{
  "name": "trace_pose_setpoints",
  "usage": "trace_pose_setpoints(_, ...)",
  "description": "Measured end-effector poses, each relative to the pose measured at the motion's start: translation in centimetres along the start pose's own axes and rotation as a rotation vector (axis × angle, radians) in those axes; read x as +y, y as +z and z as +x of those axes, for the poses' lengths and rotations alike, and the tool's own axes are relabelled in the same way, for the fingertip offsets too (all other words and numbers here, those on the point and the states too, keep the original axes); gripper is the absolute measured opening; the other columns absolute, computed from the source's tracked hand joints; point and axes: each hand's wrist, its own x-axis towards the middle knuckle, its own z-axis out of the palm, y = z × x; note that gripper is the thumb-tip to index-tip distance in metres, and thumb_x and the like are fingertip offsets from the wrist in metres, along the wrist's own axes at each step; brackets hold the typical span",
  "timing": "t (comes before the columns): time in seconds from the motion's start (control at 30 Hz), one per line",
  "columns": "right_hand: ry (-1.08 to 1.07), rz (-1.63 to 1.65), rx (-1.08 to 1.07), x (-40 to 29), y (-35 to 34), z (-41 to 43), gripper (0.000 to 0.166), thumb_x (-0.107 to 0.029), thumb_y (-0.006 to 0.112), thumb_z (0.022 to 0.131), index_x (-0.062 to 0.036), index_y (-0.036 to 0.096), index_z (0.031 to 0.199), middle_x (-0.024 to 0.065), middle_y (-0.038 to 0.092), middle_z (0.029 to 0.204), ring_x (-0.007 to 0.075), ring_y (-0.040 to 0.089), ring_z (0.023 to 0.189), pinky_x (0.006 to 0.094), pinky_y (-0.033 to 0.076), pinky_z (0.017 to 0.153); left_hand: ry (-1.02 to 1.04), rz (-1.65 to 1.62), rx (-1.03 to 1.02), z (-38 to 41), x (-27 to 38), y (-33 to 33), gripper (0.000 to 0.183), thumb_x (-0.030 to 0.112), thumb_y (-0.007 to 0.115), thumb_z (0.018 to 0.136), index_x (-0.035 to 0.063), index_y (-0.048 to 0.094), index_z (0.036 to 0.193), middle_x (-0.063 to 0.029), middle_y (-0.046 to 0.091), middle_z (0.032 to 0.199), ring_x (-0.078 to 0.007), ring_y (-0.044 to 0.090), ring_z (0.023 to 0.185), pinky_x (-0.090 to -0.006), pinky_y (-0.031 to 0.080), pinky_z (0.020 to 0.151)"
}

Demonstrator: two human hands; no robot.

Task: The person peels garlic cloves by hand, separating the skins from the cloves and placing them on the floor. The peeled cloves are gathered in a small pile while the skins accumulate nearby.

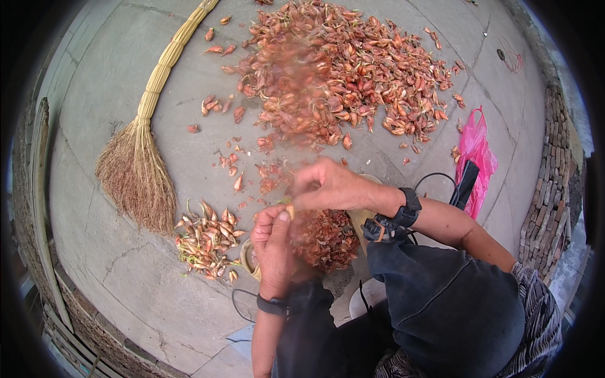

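A small pale shallot bulb (pixel 290 210) with a green tip is pinched between the thumb and fingers of my left hand (pixel 274 243). Just above and to the right of it, my right hand (pixel 340 186) is bent inward, its fingertips close to the bulb. Blur hides whether those fingertips hold anything. Below my hands, between my legs, lies a heap of loose reddish-brown skins (pixel 331 236). Left of my left hand is a small pile of cleaner shallots (pixel 210 241), some with green sprouts. A large pile of unpeeled reddish shallots (pixel 378 71) spreads over the concrete ahead.
A straw broom (pixel 137 165) lies at the left, its bristles near the small pile. A pink plastic bag (pixel 476 146) and a black object (pixel 465 183) lie at the right. Stacked bricks (pixel 548 175) line the right edge; a wooden pole (pixel 40 179) runs along the left.
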Motion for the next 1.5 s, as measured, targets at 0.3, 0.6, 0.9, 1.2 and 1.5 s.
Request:
trace_pose_setpoints(0.3, 0.027, 0.066, 0.052, -0.2, 1.3, -0.2, 0.014, -0.01, 0.064, 0.072, 0.0026, 0.059, 0.072, 0.0013, 0.058, 0.065, 0.0056, 0.05, 0.064, 0.0252, 0.04, 0.055, 0.284, 0.453, 0.066, -0.4, -0.8, 0.0, 0.006, 0.004, 0.06, 0.091, 0.0023, 0.055, 0.088, -0.0013, 0.058, 0.075, -0.0052, 0.052, 0.063, -0.0192, 0.044, 0.06)
trace_pose_setpoints(0.6, -0.04, 0.197, 0.104, 0.7, 1.9, -0.1, 0.014, -0.011, 0.061, 0.075, 0.0006, 0.056, 0.069, -0.0009, 0.052, 0.063, 0.006, 0.046, 0.061, 0.0266, 0.037, 0.051, 0.169, 0.284, 0.05, -0.6, -0.1, 0.9, 0.006, 0.007, 0.059, 0.092, 0.0018, 0.056, 0.092, -0.0038, 0.06, 0.075, -0.0075, 0.054, 0.063, -0.0221, 0.047, 0.058)
trace_pose_setpoints(0.9, 0.245, 0.614, -0.088, 0.6, 1.1, -0.2, 0.008, -0.009, 0.058, 0.08, -0.0032, 0.056, 0.075, -0.0057, 0.044, 0.063, 0.0029, 0.035, 0.051, 0.0221, 0.027, 0.044, -0.104, -0.191, -0.064, 0.0, 0.4, 0.1, 0.007, 0.007, 0.054, 0.094, 0.0033, 0.056, 0.1, -0.0043, 0.056, 0.08, -0.011, 0.047, 0.062, -0.025, 0.045, 0.057)
trace_pose_setpoints(1.2, 0.218, 0.536, -0.053, -0.1, 1.4, -0.1, 0.008, -0.009, 0.058, 0.08, -0.003, 0.056, 0.075, -0.0054, 0.046, 0.063, 0.0031, 0.036, 0.05, 0.0223, 0.027, 0.044, 0.186, 0.188, -0.05, 0.1, -0.3, -0.2, 0.011, 0.006, 0.058, 0.092, 0.003, 0.056, 0.102, -0.0075, 0.061, 0.09, -0.0108, 0.054, 0.067, -0.0236, 0.046, 0.058)
trace_pose_setpoints(1.5, 0.171, 0.401, -0.014, -0.2, 1.1, -0.1, 0.011, -0.013, 0.059, 0.081, -0.0044, 0.056, 0.075, -0.0054, 0.048, 0.063, 0.0021, 0.039, 0.053, 0.0214, 0.028, 0.045, 0.052, 0.014, -0.056, 0.0, -0.4, -0.8, 0.013, 0.013, 0.056, 0.094, 0.0017, 0.059, 0.101, -0.0082, 0.063, 0.088, -0.0115, 0.052, 0.07, -0.0268, 0.045, 0.064)
